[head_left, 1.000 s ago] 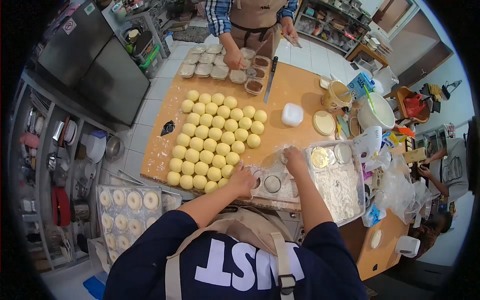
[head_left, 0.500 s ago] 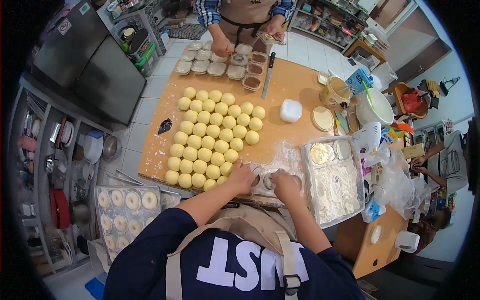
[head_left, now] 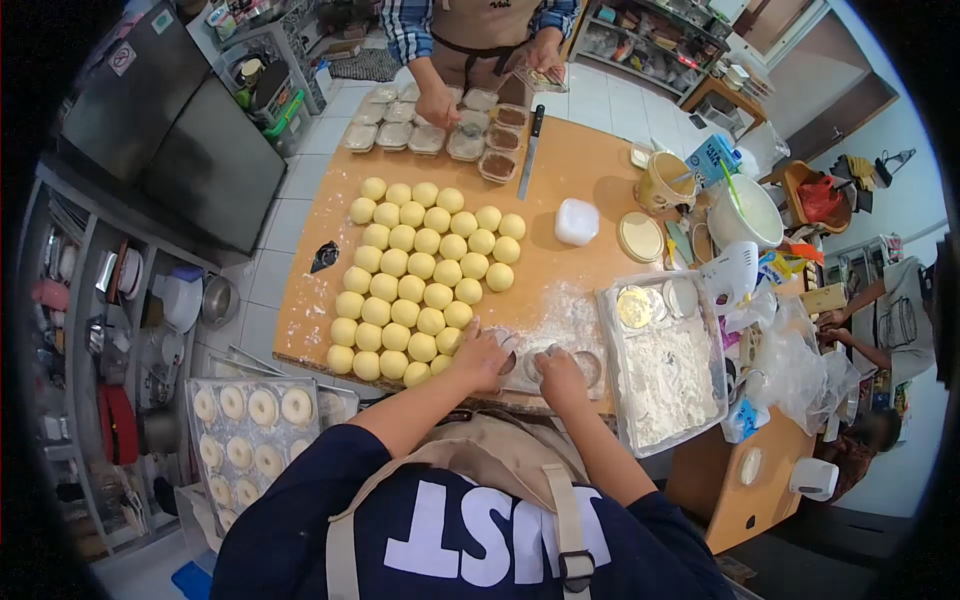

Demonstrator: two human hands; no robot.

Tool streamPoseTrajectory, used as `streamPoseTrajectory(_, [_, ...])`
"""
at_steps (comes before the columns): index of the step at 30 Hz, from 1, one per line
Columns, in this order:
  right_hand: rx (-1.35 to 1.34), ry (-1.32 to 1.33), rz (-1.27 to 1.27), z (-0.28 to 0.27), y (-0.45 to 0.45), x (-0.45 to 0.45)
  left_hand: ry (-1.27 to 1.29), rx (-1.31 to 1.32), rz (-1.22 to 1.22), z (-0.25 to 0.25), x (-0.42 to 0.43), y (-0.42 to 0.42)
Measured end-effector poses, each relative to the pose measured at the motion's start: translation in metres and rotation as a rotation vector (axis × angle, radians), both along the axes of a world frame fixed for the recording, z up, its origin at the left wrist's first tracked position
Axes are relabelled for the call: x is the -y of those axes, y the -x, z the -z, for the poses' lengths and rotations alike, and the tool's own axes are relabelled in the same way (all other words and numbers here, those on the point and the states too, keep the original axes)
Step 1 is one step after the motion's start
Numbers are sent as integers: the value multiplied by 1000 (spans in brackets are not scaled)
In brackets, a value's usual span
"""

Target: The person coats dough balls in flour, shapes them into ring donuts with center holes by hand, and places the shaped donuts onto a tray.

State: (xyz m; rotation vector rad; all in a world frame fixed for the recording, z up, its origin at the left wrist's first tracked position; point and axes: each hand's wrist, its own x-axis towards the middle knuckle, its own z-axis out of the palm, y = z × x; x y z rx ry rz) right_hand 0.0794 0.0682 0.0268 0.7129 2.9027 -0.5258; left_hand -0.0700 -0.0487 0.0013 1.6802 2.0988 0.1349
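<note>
My left hand (head_left: pixel 481 360) lies on the table beside the front right dough balls, its fingers stretched forward along the edge of a flat, flour-dusted piece (head_left: pixel 519 379) with round openings. My right hand (head_left: pixel 562 380) is closed over the same piece, fingers curled at a pale round shape whose kind I cannot make out. A ring-shaped outline (head_left: pixel 588 366) shows just right of that hand. Rows of smooth yellow dough balls (head_left: pixel 420 267) cover the table to the left. Loose flour (head_left: pixel 570 315) is scattered beyond my hands.
A clear bin of flour (head_left: pixel 662 375) stands at right, a tray of dough rings (head_left: pixel 263 407) at lower left. Across the table, a person's hand (head_left: pixel 436 104) works over filled boxes (head_left: pixel 497 166) near a knife (head_left: pixel 532 150). A white container (head_left: pixel 577 222) sits mid-table.
The view has shifted slightly. The person opposite has moved a hand a little down and left over the boxes. My hands stay at nearly the same spots.
</note>
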Motion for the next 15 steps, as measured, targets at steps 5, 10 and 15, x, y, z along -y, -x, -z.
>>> streamPoseTrajectory(5, [-151, 124, 97, -14, -1, -19, 10, -38, 6, -3, -1, 2])
streamPoseTrajectory(10, [6, 54, 76, -23, 3, -25, 49, -36, 21, -2, -2, 1])
streamPoseTrajectory(15, [58, 48, -3, -10, 8, -9, 72, -51, 20, -6, -1, 1])
